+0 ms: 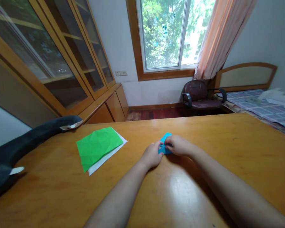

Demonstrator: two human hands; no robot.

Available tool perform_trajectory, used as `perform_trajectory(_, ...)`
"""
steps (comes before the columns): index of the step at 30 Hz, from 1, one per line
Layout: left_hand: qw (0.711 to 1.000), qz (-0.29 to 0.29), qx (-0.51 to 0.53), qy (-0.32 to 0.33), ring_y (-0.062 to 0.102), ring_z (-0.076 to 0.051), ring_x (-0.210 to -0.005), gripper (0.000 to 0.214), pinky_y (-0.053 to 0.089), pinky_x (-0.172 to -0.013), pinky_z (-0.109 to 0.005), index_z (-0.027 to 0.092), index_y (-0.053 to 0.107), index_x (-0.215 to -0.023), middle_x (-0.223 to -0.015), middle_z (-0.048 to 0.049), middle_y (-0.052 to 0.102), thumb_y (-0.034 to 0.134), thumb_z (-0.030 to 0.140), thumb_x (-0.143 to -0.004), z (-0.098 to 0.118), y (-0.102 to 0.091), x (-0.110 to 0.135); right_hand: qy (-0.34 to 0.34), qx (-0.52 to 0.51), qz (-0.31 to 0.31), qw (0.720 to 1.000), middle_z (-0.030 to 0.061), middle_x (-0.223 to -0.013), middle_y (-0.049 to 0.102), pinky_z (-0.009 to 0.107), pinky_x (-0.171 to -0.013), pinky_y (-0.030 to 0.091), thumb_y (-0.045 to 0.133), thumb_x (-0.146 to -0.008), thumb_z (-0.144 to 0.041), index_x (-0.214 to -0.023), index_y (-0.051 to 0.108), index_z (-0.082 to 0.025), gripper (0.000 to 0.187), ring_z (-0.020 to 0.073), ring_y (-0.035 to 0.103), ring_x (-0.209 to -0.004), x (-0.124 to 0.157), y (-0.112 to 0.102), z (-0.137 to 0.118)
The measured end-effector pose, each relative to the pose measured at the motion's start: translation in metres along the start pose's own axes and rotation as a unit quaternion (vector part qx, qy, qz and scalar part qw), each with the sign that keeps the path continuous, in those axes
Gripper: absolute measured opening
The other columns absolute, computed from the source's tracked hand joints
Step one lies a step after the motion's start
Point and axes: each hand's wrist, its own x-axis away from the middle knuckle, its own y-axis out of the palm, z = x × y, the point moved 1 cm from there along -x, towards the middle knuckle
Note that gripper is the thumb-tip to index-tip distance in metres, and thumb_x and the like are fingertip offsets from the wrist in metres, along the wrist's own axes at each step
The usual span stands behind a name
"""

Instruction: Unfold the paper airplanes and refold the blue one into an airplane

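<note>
Where the hands meet: both pinch a blue paper (165, 138) lying on the table (216, 133), their fingertips nearly touching each other.
Left hand (153, 155): fingers curled, tips pressed shut on the paper's near-left edge.
Right hand (178, 145): fingers bunched down over the paper's right side, covering most of it.
Blue paper: small and folded; only one corner shows past the fingers, pointing away from the person.
Left of the grip: a creased green sheet (98, 145) lying on a white sheet (104, 160), well apart from the hands.
Farther left: a dark plush toy (33, 137) along the table's edge.
Table: glossy wood, with glare just nearer than the hands.
Beyond the grip: a window (166, 31), a curtain (218, 34) and a chair (199, 95).
Beyond and right: a bed (263, 107).
Beyond and left: a glass-door cabinet (61, 63).
</note>
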Motion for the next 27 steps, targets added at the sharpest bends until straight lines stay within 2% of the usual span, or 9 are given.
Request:
perform_trajectory(6, 1.000, 0.005, -0.003, 0.010, 0.063, -0.021, -0.093, 0.035, 0.049, -0.082, -0.031, 0.021, 0.058, -0.118, -0.104, -0.0055, 0.069, 0.056, 0.022, -0.083, 0.002, -0.003, 0.000, -0.043, 0.027, 0.008, 0.999, 0.0094, -0.095, 0.068, 0.027, -0.076, 0.038, 0.047, -0.091, -0.022, -0.092, 0.071, -0.016, 0.024, 0.0187, 0.060, -0.086, -0.003, 0.002, -0.004)
perform_trajectory(13, 1.000, 0.023, -0.017, 0.007, 0.062, -0.018, -0.090, 0.029, 0.047, -0.082, -0.029, 0.021, 0.055, -0.117, -0.098, -0.0041, 0.068, 0.047, 0.019, -0.089, 0.004, -0.005, 0.001, -0.018, 0.087, 0.018, 0.996, 0.0102, -0.101, 0.066, 0.029, -0.079, 0.037, 0.042, -0.096, -0.029, -0.095, 0.069, -0.017, 0.031, 0.0203, 0.058, -0.093, -0.004, 0.009, -0.005)
perform_trajectory(17, 0.997, 0.061, -0.039, 0.039, 0.058, -0.019, -0.097, 0.020, 0.046, -0.088, -0.031, 0.018, 0.060, -0.104, -0.105, -0.0072, 0.064, 0.048, 0.017, -0.087, 0.000, -0.006, -0.001, -0.008, 0.101, 0.012, 0.995, 0.0098, -0.102, 0.066, 0.030, -0.078, 0.038, 0.040, -0.098, -0.036, -0.094, 0.069, -0.017, 0.035, 0.0206, 0.058, -0.093, -0.005, 0.013, -0.003)
perform_trajectory(22, 0.993, 0.038, -0.099, 0.052, 0.058, -0.020, -0.092, 0.012, 0.047, -0.086, -0.033, 0.018, 0.063, -0.091, -0.096, -0.0068, 0.064, 0.052, 0.019, -0.086, -0.002, -0.008, 0.000, -0.006, 0.107, 0.026, 0.994, 0.0093, -0.103, 0.064, 0.030, -0.080, 0.038, 0.040, -0.098, -0.036, -0.094, 0.068, -0.018, 0.034, 0.0201, 0.057, -0.095, -0.006, 0.019, -0.002)
perform_trajectory(27, 0.991, 0.031, -0.119, 0.056, 0.060, -0.022, -0.094, 0.014, 0.046, -0.088, -0.034, 0.019, 0.067, -0.089, -0.095, -0.0072, 0.069, 0.054, 0.024, -0.088, -0.003, -0.011, 0.005, 0.001, 0.107, 0.039, 0.994, 0.0088, -0.106, 0.064, 0.031, -0.082, 0.038, 0.042, -0.098, -0.036, -0.097, 0.066, -0.017, 0.030, 0.0209, 0.055, -0.100, -0.004, 0.025, -0.002)
